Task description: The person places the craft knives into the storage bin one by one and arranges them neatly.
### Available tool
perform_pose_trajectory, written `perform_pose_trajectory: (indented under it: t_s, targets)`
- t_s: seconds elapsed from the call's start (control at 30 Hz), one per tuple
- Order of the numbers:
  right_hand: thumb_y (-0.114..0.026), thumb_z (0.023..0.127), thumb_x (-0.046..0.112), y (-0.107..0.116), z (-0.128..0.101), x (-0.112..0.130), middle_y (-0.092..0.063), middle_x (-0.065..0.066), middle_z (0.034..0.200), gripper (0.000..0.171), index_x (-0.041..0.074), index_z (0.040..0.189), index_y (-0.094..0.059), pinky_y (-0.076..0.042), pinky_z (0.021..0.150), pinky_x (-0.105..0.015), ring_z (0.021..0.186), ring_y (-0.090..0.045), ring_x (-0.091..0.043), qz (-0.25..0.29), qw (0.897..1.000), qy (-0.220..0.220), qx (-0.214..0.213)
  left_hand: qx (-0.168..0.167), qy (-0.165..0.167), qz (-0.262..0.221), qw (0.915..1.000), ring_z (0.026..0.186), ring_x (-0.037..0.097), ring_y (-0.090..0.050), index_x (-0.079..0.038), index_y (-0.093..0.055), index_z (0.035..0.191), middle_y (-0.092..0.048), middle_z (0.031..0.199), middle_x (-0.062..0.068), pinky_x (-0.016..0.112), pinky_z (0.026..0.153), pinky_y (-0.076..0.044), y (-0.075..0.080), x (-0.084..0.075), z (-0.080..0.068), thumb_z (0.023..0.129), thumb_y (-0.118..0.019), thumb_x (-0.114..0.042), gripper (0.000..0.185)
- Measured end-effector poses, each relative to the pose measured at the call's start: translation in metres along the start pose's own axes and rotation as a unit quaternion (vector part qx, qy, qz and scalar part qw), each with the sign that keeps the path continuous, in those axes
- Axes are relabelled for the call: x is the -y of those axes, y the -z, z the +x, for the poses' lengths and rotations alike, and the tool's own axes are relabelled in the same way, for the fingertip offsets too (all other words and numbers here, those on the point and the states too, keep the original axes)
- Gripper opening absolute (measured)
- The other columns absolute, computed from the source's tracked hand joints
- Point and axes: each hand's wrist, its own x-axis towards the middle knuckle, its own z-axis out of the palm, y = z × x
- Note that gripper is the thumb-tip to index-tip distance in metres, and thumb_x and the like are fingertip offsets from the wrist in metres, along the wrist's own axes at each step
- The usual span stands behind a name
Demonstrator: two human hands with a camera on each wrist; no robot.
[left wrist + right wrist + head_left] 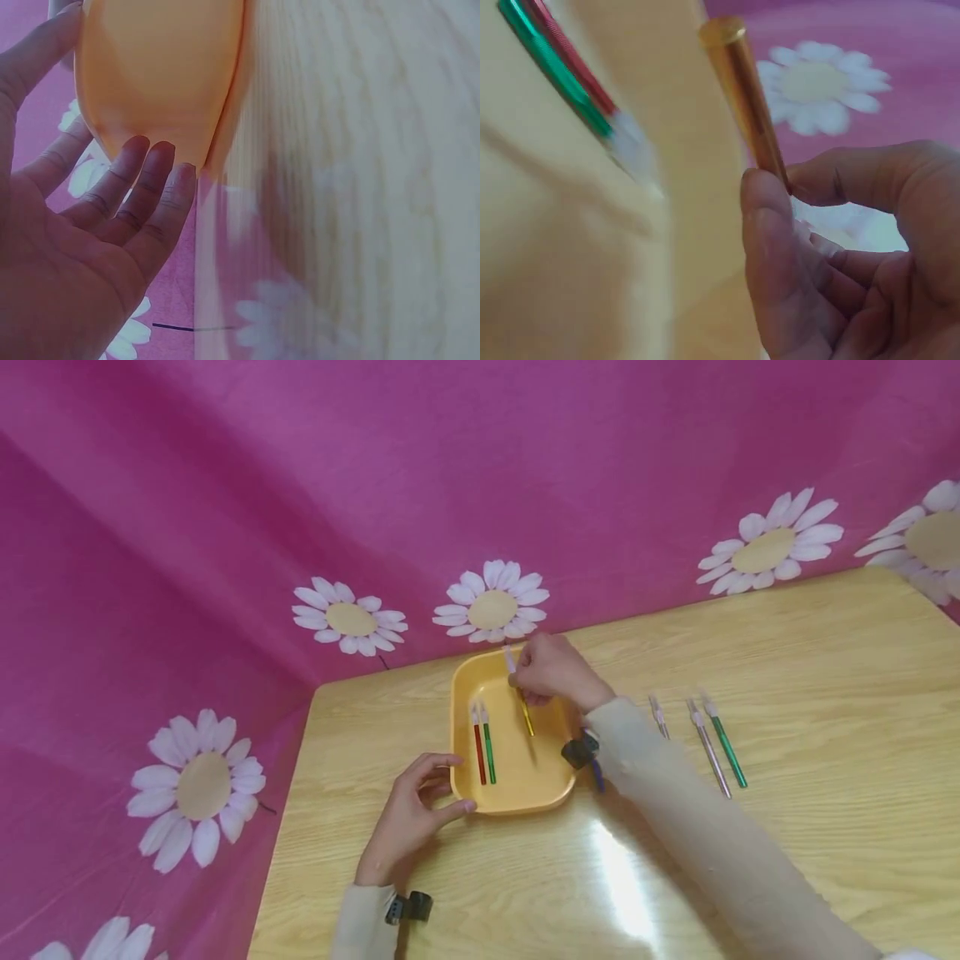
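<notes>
A yellow plastic tray point(517, 804) lies on the wooden table. At its near left corner my left hand point(408, 818) holds it, thumb and index finger at the rim; in the left wrist view, the other fingers point(156, 176) curve against the outer wall. Over the far part of the tray, my right hand point(553, 668) pinches a gold craft knife point(527, 714) near its clear-capped end, its handle end slanting down over the tray floor. A red craft knife point(479, 756) and a green craft knife point(489, 753) lie side by side in the tray, capped ends pointing away.
Right of the tray lie a pinkish craft knife point(710, 752), another green one point(727, 747) and one partly behind the right sleeve point(658, 714). A blue handle point(597, 775) shows beside the tray under the right wrist. A pink flowered cloth point(420, 527) hangs behind the table.
</notes>
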Motion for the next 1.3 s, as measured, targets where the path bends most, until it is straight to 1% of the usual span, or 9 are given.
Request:
perform_pose_trajectory:
  t_s: [0.1,0.17,0.37,0.57,0.63,0.87,1.07,1.17,1.3]
  targets:
    - [-0.065,0.088,0.011,-0.028,0.017,0.01,-0.062,0.0,0.05,0.033,0.009,0.055,-0.059,-0.061,0.054,-0.03,0.047,-0.064,-0.012,-0.03,0.999,-0.006,0.014,0.001,-0.002,-0.001,1.0,0.123,0.026,-0.062,-0.013,-0.066,0.131,-0.064,0.136,0.005,0.045,0.11,-0.055,-0.001,-0.001,0.002,0.079,-0.091,-0.009,0.057]
    - [-0.064,0.086,0.011,-0.044,0.025,0.012,-0.059,0.002,0.048,0.033,0.012,0.055,-0.055,-0.057,0.051,-0.027,0.045,-0.061,-0.011,-0.054,0.998,-0.011,0.029,-0.001,0.003,0.001,1.0,0.123,0.027,-0.062,-0.014,-0.067,0.13,-0.064,0.136,0.004,0.045,0.11,-0.055,-0.001,-0.001,0.002,0.079,-0.091,-0.009,0.057]
    - [-0.068,0.085,0.014,-0.072,0.031,0.008,-0.055,0.001,0.051,0.019,0.01,0.071,-0.055,-0.042,0.048,-0.025,0.045,-0.053,-0.012,-0.105,0.994,-0.024,0.037,-0.004,0.002,-0.007,1.0,0.124,0.027,-0.063,-0.014,-0.067,0.131,-0.064,0.136,0.004,0.04,0.11,-0.055,-0.002,0.001,0.002,0.079,-0.091,-0.009,0.057]
    - [-0.069,0.085,0.014,-0.08,0.03,0.001,-0.061,-0.003,0.067,0.012,0.006,0.086,-0.06,-0.045,0.053,-0.025,0.055,-0.058,-0.016,-0.118,0.991,-0.059,0.036,-0.002,-0.012,-0.002,0.9999,0.123,0.028,-0.063,-0.01,-0.066,0.132,-0.064,0.135,0.008,0.039,0.108,-0.056,-0.001,0.004,0.002,0.08,-0.09,-0.007,0.058]
    - [-0.069,0.085,0.013,-0.082,0.031,-0.002,-0.061,-0.004,0.066,0.012,0.005,0.09,-0.061,-0.045,0.052,-0.024,0.053,-0.058,-0.015,-0.117,0.99,-0.065,0.044,-0.001,-0.012,-0.001,0.9999,0.122,0.028,-0.063,-0.01,-0.066,0.132,-0.064,0.135,0.007,0.042,0.109,-0.056,-0.001,0.003,0.001,0.08,-0.09,-0.008,0.058]
    - [-0.067,0.089,0.005,-0.081,0.031,-0.002,-0.063,-0.006,0.054,0.013,0.001,0.097,-0.059,-0.048,0.042,-0.022,0.042,-0.06,-0.013,-0.054,0.99,-0.098,0.089,0.005,-0.015,0.002,0.9999,0.121,0.028,-0.063,-0.011,-0.066,0.133,-0.064,0.134,0.008,0.043,0.108,-0.056,-0.001,0.004,0.002,0.081,-0.09,-0.011,0.058]
    - [-0.067,0.09,0.006,-0.079,0.03,-0.003,-0.064,-0.007,0.057,0.014,-0.001,0.1,-0.061,-0.05,0.042,-0.023,0.043,-0.061,-0.014,-0.051,0.991,-0.097,0.075,0.005,-0.009,0.004,0.9999,0.122,0.028,-0.063,-0.012,-0.066,0.133,-0.064,0.135,0.007,0.042,0.108,-0.056,-0.002,0.002,0.002,0.081,-0.09,-0.011,0.057]
    - [-0.067,0.089,0.008,-0.078,0.029,-0.002,-0.062,-0.005,0.058,0.013,0.0,0.097,-0.061,-0.048,0.043,-0.022,0.045,-0.059,-0.014,-0.059,0.993,-0.085,0.061,0.003,-0.007,0.007,0.9999,0.122,0.029,-0.063,-0.011,-0.066,0.133,-0.064,0.135,0.008,0.042,0.108,-0.056,-0.001,0.002,0.002,0.08,-0.09,-0.011,0.058]
    - [-0.066,0.087,0.011,-0.074,0.026,0.003,-0.057,-0.002,0.054,0.012,0.005,0.079,-0.059,-0.042,0.045,-0.023,0.046,-0.055,-0.013,-0.075,0.995,-0.052,0.04,0.0,-0.008,0.008,0.9999,0.121,0.03,-0.063,-0.01,-0.066,0.133,-0.064,0.135,0.009,0.041,0.107,-0.056,-0.001,0.004,0.001,0.08,-0.091,-0.011,0.058]
